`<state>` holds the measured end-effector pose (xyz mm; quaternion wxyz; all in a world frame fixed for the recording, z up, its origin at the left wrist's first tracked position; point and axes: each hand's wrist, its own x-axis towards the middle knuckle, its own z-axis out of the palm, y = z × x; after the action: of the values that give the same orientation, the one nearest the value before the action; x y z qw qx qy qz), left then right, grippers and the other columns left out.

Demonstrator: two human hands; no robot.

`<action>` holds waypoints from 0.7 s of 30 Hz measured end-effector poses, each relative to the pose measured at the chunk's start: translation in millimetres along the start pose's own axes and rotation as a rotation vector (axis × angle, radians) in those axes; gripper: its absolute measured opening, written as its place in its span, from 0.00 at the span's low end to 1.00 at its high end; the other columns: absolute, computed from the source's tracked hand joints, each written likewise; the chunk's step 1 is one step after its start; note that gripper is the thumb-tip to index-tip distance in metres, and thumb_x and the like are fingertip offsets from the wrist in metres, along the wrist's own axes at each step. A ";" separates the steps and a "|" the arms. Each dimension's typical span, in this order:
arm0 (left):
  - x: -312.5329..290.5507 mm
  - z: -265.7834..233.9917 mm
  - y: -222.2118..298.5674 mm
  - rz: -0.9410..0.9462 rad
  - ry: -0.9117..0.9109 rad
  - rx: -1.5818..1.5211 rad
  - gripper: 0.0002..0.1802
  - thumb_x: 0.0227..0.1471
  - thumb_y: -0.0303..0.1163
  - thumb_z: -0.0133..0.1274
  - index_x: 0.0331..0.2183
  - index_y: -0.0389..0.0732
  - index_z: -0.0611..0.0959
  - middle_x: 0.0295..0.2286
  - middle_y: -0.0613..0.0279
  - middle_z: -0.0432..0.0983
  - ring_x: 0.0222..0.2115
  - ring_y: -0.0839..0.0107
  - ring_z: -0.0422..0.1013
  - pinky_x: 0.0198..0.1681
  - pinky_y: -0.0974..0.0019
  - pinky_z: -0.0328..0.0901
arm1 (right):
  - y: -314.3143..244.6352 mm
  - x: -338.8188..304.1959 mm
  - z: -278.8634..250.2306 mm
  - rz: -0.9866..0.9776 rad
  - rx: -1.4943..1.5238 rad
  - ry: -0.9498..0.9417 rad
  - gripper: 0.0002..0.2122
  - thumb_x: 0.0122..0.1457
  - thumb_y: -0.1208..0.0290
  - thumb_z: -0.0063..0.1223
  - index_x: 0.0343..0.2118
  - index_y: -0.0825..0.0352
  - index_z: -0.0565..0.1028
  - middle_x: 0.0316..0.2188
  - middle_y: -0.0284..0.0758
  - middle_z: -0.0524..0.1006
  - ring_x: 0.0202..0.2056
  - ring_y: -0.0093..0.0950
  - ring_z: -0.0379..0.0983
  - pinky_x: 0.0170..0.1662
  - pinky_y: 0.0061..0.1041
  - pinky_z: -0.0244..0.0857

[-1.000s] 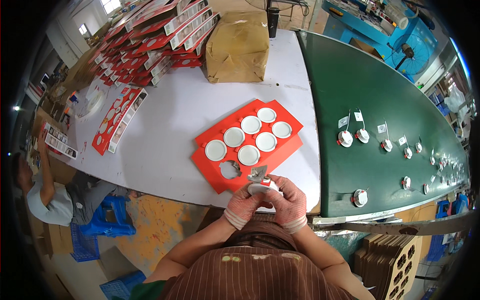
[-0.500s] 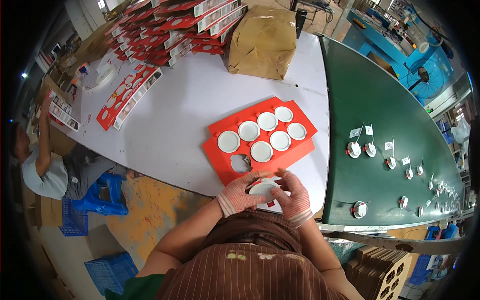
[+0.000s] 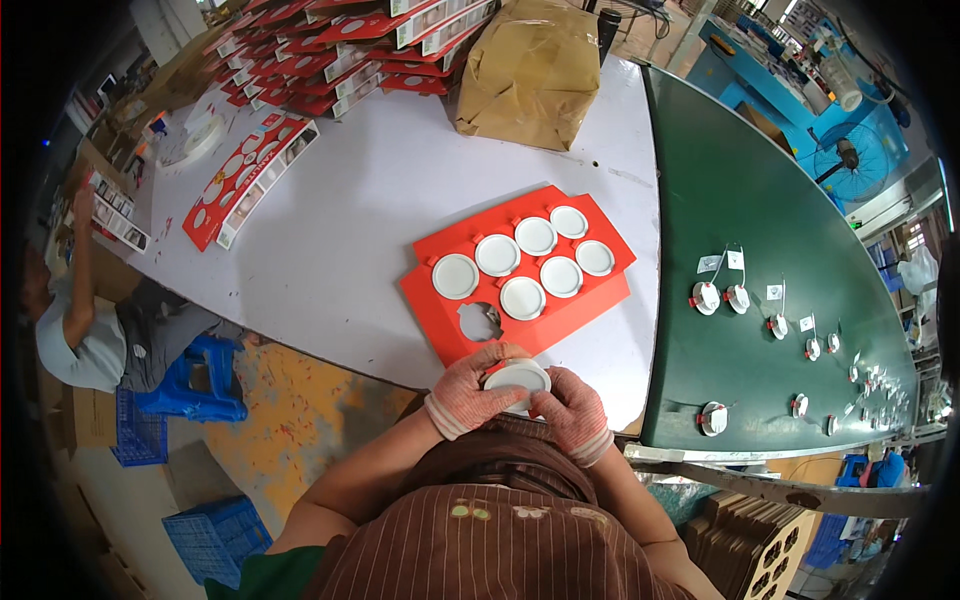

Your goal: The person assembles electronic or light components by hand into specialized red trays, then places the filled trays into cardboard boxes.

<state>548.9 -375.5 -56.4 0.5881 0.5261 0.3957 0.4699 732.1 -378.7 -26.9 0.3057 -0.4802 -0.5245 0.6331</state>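
Note:
Between my gloved hands is a round white downlight (image 3: 518,378), held near the front edge of the white table. My left hand (image 3: 470,392) is closed around its left side, thumb across its face. My right hand (image 3: 574,412) grips its right lower rim with bent fingers. Just beyond lies a red cardboard tray (image 3: 590,301) with several white round downlights (image 3: 523,298) set in its holes. One hole (image 3: 480,322) at the tray's near left holds no light. The underside of the light in my hands is hidden.
A green conveyor belt (image 3: 760,370) on the right carries several downlights (image 3: 706,298). Red printed boxes (image 3: 340,60) are stacked at the back beside a brown wrapped package (image 3: 530,75). One red box (image 3: 250,180) lies at the left, near a seated person (image 3: 85,330).
The downlight has turned in my hands, its white face now more toward me. My right hand has come lower, its fingers off the far rim. Lights on the belt have shifted slightly left.

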 end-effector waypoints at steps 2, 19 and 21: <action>-0.6 -0.8 -1.6 0.083 0.039 0.025 0.18 0.44 0.26 0.60 0.40 0.40 0.75 0.33 0.67 0.72 0.28 0.78 0.69 0.32 0.74 0.66 | -3.5 1.3 1.5 -0.020 -0.021 -0.004 0.08 0.57 0.77 0.47 0.38 0.73 0.70 0.25 0.31 0.72 0.27 0.17 0.67 0.32 0.18 0.63; 9.5 -103.7 -54.7 -0.501 0.704 -0.197 0.30 0.43 0.30 0.59 0.49 0.40 0.67 0.38 0.60 0.70 0.38 0.67 0.68 0.44 0.60 0.66 | -23.9 66.8 -22.8 0.124 -0.589 0.150 0.13 0.53 0.62 0.49 0.29 0.70 0.72 0.19 0.38 0.73 0.23 0.28 0.71 0.29 0.27 0.64; 8.5 -110.0 -65.0 -0.602 0.691 -0.552 0.27 0.43 0.30 0.59 0.46 0.40 0.69 0.39 0.60 0.70 0.37 0.65 0.69 0.44 0.58 0.65 | -31.8 81.6 -15.8 0.158 -0.723 0.103 0.15 0.53 0.59 0.48 0.29 0.70 0.72 0.19 0.40 0.73 0.24 0.31 0.73 0.29 0.28 0.65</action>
<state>454.3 -340.5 -135.2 0.6488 0.0300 0.5614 0.5127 714.4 -291.8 -19.7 0.0925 -0.6274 -0.6595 0.4035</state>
